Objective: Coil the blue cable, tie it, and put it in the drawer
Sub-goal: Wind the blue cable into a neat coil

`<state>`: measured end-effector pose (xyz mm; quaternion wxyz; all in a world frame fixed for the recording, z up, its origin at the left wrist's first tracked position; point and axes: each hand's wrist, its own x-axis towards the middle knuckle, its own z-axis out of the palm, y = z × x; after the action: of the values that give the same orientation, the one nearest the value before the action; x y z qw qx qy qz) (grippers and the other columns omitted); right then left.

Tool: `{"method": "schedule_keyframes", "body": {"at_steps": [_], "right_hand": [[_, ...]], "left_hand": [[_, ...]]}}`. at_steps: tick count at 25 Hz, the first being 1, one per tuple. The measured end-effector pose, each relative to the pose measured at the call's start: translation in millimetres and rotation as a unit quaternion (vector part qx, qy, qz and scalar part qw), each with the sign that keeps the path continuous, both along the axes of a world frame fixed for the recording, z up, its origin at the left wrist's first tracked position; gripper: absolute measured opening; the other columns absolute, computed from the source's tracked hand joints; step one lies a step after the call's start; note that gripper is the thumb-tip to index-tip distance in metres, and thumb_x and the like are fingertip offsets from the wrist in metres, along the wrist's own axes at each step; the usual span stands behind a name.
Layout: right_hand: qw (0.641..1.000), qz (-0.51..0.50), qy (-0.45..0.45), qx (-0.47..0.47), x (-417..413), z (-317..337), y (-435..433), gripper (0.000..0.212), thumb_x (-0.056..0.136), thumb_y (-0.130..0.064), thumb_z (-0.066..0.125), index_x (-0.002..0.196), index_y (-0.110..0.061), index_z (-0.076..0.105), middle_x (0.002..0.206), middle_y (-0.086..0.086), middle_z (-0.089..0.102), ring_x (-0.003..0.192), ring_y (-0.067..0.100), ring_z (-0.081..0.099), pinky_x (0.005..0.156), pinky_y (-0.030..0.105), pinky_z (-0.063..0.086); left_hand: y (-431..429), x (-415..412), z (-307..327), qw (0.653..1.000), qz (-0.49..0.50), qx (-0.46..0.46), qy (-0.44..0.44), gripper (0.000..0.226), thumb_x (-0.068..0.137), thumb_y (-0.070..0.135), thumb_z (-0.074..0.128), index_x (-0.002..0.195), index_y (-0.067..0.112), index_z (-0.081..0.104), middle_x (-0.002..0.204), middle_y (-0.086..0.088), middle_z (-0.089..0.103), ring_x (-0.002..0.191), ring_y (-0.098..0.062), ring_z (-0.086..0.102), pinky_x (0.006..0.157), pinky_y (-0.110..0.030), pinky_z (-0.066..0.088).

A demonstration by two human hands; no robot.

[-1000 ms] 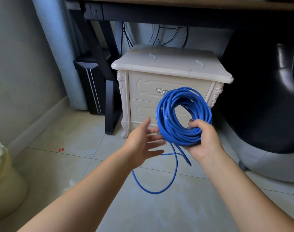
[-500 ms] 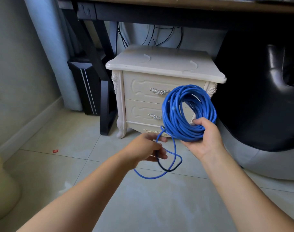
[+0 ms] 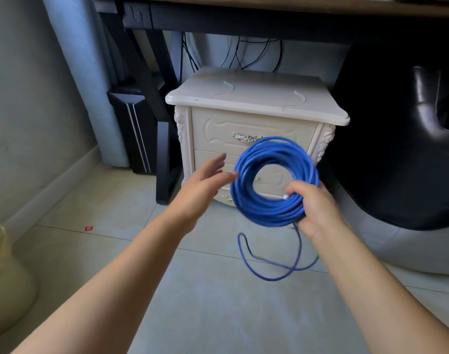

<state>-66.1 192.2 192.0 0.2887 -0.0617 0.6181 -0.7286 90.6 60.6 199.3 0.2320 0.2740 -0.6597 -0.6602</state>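
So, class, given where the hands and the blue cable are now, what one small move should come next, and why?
Probably the left hand should catch the loose tail hanging below the coil and wind it on. The right hand grips the coil's lower edge, the left is open and holds nothing, and the drawers look shut.

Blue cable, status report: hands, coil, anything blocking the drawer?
Right hand grips coiled blue cable at its lower edge. Left hand open beside it. Cable end hangs loose, no tie. Nightstand drawers shut.
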Motion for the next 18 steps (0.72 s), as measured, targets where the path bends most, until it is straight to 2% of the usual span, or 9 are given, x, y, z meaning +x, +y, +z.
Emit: {"method": "schedule_keyframes", "body": {"at_steps": [2,4,6,9,10,12,15,17,18], "right_hand": [[0.985,0.058,0.149,0.068,11,-3,-1,0.035,0.056,0.000,0.066,0.087,-0.018,0.062,0.071,0.004,0.059,0.062,0.020,0.054,0.060,0.031,0.045],[0.937,0.158,0.278,0.138,25,-2,0,0.041,0.063,0.002,0.068,0.095,-0.023,0.063,0.078,-0.002,0.066,0.067,0.016,0.060,0.063,0.029,0.048],[0.891,0.228,0.348,0.181,34,0,2,0.048,0.064,-0.004,0.069,0.102,-0.031,0.061,0.086,-0.008,0.070,0.077,0.014,0.064,0.070,0.030,0.052],[0.866,0.250,0.379,0.208,35,3,2,0.055,0.061,-0.010,0.069,0.107,-0.040,0.059,0.092,-0.012,0.070,0.086,0.013,0.066,0.080,0.036,0.055],[0.865,0.249,0.381,0.211,34,3,2,0.057,0.062,-0.008,0.069,0.108,-0.041,0.059,0.093,-0.012,0.070,0.086,0.012,0.066,0.081,0.036,0.055],[0.866,0.247,0.384,0.205,35,6,2,0.059,0.064,-0.004,0.068,0.108,-0.042,0.056,0.093,-0.009,0.068,0.080,0.011,0.065,0.076,0.033,0.055],[0.877,0.242,0.378,0.170,35,11,2,0.061,0.067,-0.006,0.071,0.114,-0.040,0.053,0.087,-0.007,0.063,0.067,0.007,0.059,0.062,0.020,0.049],[0.892,0.235,0.358,0.147,30,15,2,0.059,0.070,-0.013,0.078,0.116,-0.040,0.054,0.089,-0.013,0.064,0.072,-0.001,0.061,0.068,0.013,0.047],[0.903,0.234,0.337,0.127,27,17,3,0.056,0.071,-0.017,0.081,0.117,-0.038,0.056,0.092,-0.015,0.067,0.079,-0.002,0.064,0.074,0.015,0.048]], "left_hand": [[1,1,7,0.996,-0.064,-0.056,0.007,0.082,0.068,0.024,0.070,0.143,0.042,0.043,0.147,0.018,0.044,0.131,0.006,0.040,0.104,-0.024,0.035],[0,2,7,0.989,-0.091,-0.112,-0.032,0.091,0.069,0.015,0.076,0.145,0.047,0.037,0.150,0.015,0.040,0.128,0.009,0.042,0.099,-0.019,0.037],[0,3,4,0.977,-0.128,-0.150,-0.076,0.096,0.072,0.011,0.083,0.147,0.046,0.033,0.146,0.011,0.045,0.124,0.004,0.051,0.097,-0.020,0.044],[4,6,3,0.944,-0.167,-0.241,-0.152,0.090,0.070,0.012,0.081,0.144,0.042,0.038,0.120,0.015,0.062,0.093,0.007,0.064,0.080,-0.009,0.049],[7,6,2,0.935,-0.154,-0.273,-0.169,0.081,0.069,0.011,0.078,0.138,0.040,0.045,0.109,0.015,0.065,0.085,0.006,0.064,0.073,-0.008,0.049],[12,4,1,0.931,-0.103,-0.302,-0.175,0.057,0.069,0.008,0.071,0.120,0.031,0.059,0.087,0.012,0.067,0.071,-0.004,0.063,0.063,-0.017,0.051],[15,2,0,0.961,-0.038,-0.245,-0.125,0.034,0.065,0.005,0.067,0.094,0.022,0.065,0.064,0.009,0.060,0.054,-0.009,0.052,0.052,-0.021,0.044],[14,1,3,0.977,-0.012,-0.196,-0.088,0.029,0.059,0.007,0.065,0.086,0.018,0.066,0.057,0.011,0.055,0.050,-0.010,0.047,0.050,-0.022,0.039],[14,1,5,0.983,0.001,-0.170,-0.073,0.026,0.060,0.005,0.066,0.083,0.017,0.066,0.054,0.012,0.053,0.049,-0.010,0.045,0.050,-0.021,0.038]]}}
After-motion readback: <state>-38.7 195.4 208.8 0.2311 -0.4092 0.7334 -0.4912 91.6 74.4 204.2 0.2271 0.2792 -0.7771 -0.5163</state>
